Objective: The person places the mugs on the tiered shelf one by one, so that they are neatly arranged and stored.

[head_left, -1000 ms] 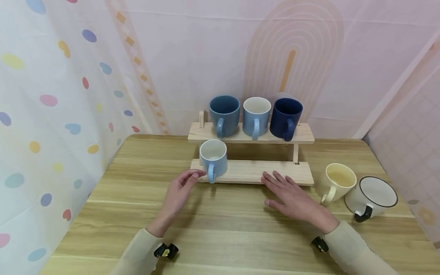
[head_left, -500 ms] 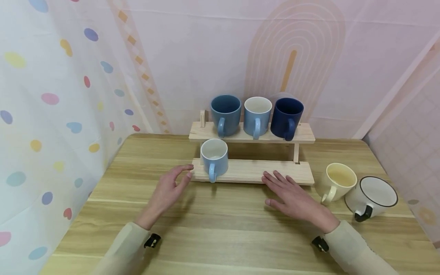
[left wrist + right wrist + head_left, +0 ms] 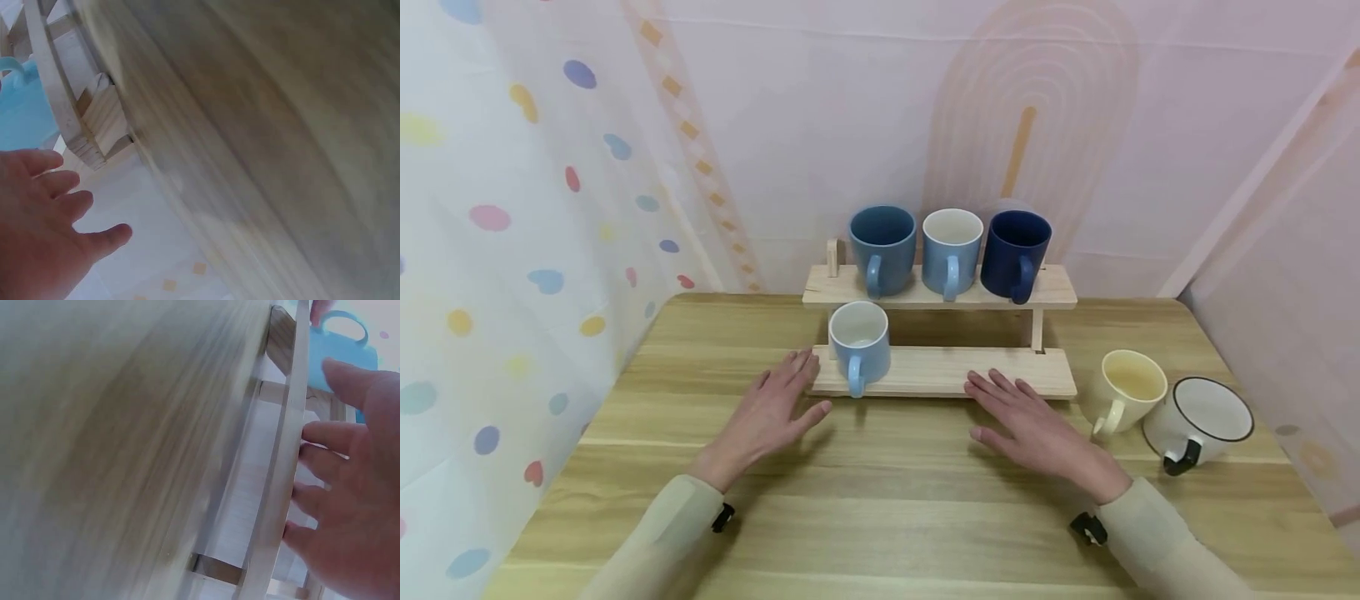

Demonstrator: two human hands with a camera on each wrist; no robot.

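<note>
A light blue mug [image 3: 868,354] with a white inside stands at the left end of the lower step of a two-tier wooden rack [image 3: 955,371], handle toward me. My left hand [image 3: 763,417] has its fingers spread, with the fingertips at the left end of that lower step, beside the mug. My right hand [image 3: 1033,429] lies with straight fingers at the front edge of the lower step, right of its middle; the right wrist view shows the fingertips along the board [image 3: 275,487]. Neither hand holds anything.
On the upper step stand a grey-blue mug [image 3: 891,258], a light blue mug [image 3: 953,254] and a navy mug [image 3: 1011,254]. A cream mug [image 3: 1123,400] and a white mug with a black rim [image 3: 1198,425] stand on the wooden table [image 3: 880,517] at right. A patterned cloth [image 3: 820,133] hangs behind.
My left hand has drawn back from beside the light blue mug's handle to the left, and its fingers have straightened and spread. The right hand stays at the lower step.
</note>
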